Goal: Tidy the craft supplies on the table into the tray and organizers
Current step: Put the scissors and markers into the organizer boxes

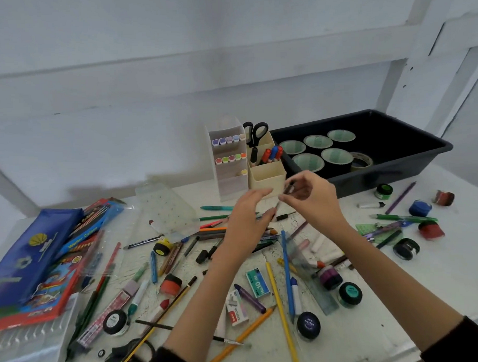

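My right hand (pixel 313 198) pinches a small dark pen or marker (pixel 289 189) just in front of the cream desk organizer (pixel 267 177), which holds scissors and several markers. Beside it, my left hand (pixel 249 223) hovers with fingers apart and holds nothing, above a pile of pens and pencils (pixel 234 229). A white marker rack (pixel 229 159) stands left of the organizer. The dark tray (pixel 399 161) at the back right holds several tape rolls (pixel 336 157).
Loose pencils, paint pots (pixel 350 294), staple boxes (pixel 257 283), chalk sticks and a ruler cover the table. A blue pencil case (pixel 31 250) and coloured-pencil packs lie at the left. Black scissors (pixel 130 355) rest at the front edge. The wall is close behind.
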